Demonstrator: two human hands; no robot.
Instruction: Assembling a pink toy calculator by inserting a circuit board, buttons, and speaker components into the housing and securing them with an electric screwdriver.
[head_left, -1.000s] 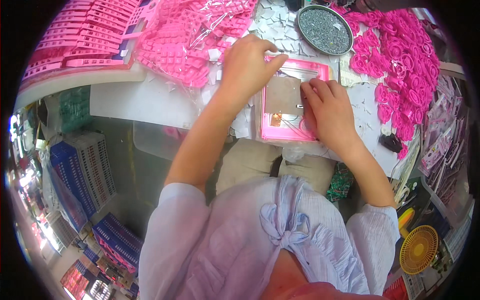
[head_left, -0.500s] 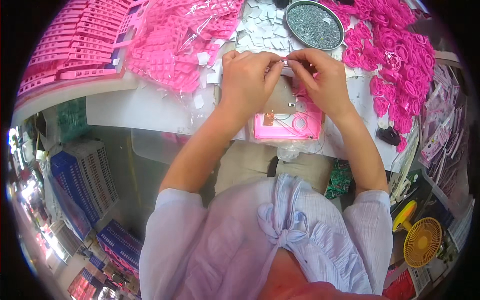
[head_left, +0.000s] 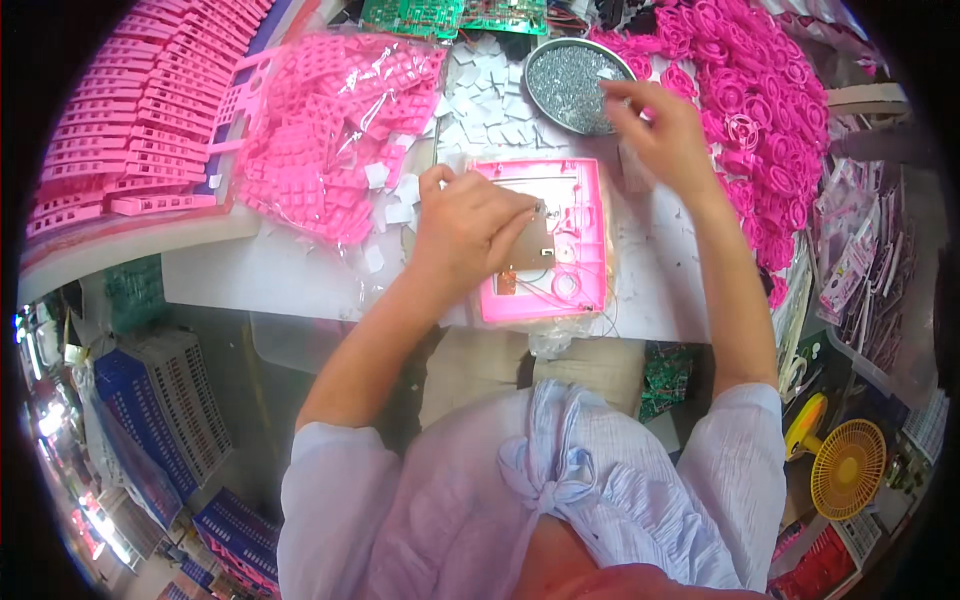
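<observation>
In front of me lies a pink plastic housing (head_left: 603,235), open side up, with a brown circuit board (head_left: 538,240), thin wires and a small copper-coloured piece (head_left: 506,284) in it. My left hand (head_left: 465,225) rests over the housing's left side, its fingertips pinched together at the board's upper edge; what they hold is too small to make out. Out at the round dish (head_left: 540,108) of small silvery screws (head_left: 575,80), my right hand (head_left: 665,135) reaches over the right rim. Its index finger and thumb are a little apart, and nothing shows between them.
Several white paper pieces (head_left: 485,95) lie beyond the housing. Bagged pink key parts (head_left: 330,130) and stacked pink housings (head_left: 140,110) are on the left. Pink ring-shaped parts (head_left: 765,110) heap up at the right. Green circuit boards (head_left: 430,15) lie at the back.
My hands have parted: the right went up to the screw dish, the left came down onto the board. The housing now shows more fully, and the view has shifted slightly.
</observation>
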